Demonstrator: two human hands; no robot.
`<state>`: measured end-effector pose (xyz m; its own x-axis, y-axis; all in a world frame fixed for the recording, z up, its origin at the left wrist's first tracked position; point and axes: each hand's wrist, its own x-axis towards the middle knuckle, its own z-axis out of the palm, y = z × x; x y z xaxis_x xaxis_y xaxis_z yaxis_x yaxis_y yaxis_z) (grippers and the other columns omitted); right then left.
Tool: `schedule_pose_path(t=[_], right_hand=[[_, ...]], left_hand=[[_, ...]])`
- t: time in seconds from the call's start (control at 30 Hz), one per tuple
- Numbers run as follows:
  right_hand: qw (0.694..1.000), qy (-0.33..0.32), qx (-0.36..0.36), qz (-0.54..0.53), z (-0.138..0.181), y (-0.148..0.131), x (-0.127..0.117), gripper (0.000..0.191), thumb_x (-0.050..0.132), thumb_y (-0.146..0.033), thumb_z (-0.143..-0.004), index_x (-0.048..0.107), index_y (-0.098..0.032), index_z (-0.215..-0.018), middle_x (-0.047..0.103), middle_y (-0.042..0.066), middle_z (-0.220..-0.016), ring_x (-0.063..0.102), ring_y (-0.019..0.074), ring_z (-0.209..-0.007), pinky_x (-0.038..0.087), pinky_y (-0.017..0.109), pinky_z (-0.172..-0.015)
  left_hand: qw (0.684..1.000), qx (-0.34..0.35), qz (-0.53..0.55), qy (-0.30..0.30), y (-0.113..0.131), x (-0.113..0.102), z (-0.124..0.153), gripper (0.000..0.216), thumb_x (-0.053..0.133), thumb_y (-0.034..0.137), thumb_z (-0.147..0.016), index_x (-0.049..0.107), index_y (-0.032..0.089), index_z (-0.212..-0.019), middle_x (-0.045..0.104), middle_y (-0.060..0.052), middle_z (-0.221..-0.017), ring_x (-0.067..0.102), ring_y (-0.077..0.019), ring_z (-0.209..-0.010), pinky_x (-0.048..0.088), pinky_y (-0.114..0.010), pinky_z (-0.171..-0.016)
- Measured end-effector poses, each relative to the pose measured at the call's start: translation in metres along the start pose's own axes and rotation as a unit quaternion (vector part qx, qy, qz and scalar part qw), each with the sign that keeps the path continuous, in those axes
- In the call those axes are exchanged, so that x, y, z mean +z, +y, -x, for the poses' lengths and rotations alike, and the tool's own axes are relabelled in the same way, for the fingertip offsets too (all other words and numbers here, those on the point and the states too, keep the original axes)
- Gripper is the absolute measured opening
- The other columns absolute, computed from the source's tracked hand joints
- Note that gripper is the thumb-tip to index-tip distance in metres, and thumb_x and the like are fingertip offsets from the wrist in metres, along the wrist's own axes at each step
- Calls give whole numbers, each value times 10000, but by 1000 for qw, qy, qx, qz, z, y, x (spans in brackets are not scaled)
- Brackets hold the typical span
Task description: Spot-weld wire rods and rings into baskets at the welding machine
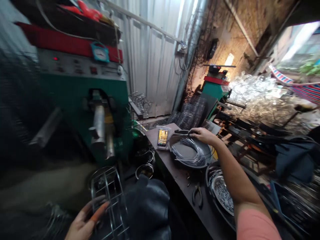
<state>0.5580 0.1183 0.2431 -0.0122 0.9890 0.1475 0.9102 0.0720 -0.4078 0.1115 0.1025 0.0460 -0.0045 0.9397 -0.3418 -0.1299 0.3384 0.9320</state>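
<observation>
Your left hand (83, 223) has its fingers (98, 208) curled around a welded wire basket (110, 203), which stands just right of them. Further right, a phone (162, 138) lies on the bench (178, 186). Your right hand (201, 136) has its fingers closed on a thin rod (181, 134) at the rim of a dark pan (190, 160) holding bent wires (190, 154). Pliers (197, 195) lie on the bench below those fingers.
</observation>
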Motion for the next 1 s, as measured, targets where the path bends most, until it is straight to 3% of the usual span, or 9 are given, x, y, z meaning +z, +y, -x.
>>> schedule_pose_path(t=[0.13, 0.3, 0.53, 0.73, 1.0], right_hand=[[995, 17, -89, -47, 4, -41, 59, 189, 514, -277, -803, 652, -163, -865, 670, 37, -794, 594, 163, -734, 453, 261, -697], [964, 30, -175, -197, -9, -73, 136, 227, 540, -361, -811, 662, -194, -904, 683, 43, -861, 618, 190, -823, 469, 293, -763], [930, 108, -193, -295, -32, -95, 230, 230, 513, -390, -835, 662, -219, -876, 671, 41, -830, 617, 185, -787, 481, 303, -723], [923, 124, -179, -318, -55, -93, 274, 204, 506, -360, -844, 646, -213, -859, 654, 42, -820, 606, 180, -789, 478, 300, -725], [917, 170, -185, -309, -85, -83, 298, 166, 492, -304, -859, 632, -216, -875, 641, 39, -827, 599, 170, -793, 483, 300, -732]], left_hand=[[999, -2, 20, 25, 21, 6, 18, 565, 807, 455, -386, 638, 206, -864, 663, -39, -859, 606, -193, -722, 473, -253, -559], [997, 35, 41, 45, 29, -11, 10, 540, 780, 442, -467, 618, 198, -921, 636, -43, -882, 573, -154, -699, 417, -225, -541], [994, 81, 47, 65, 36, -26, -20, 439, 747, 413, -529, 625, 211, -899, 622, -10, -848, 540, -130, -706, 372, -214, -558], [995, 66, 50, 64, 42, -21, -42, 417, 756, 424, -486, 642, 165, -792, 599, -18, -729, 505, -124, -653, 326, -196, -498], [994, 23, 92, 51, 45, -13, -71, 393, 787, 378, -444, 635, 161, -735, 569, -5, -688, 463, -92, -597, 285, -168, -436]])
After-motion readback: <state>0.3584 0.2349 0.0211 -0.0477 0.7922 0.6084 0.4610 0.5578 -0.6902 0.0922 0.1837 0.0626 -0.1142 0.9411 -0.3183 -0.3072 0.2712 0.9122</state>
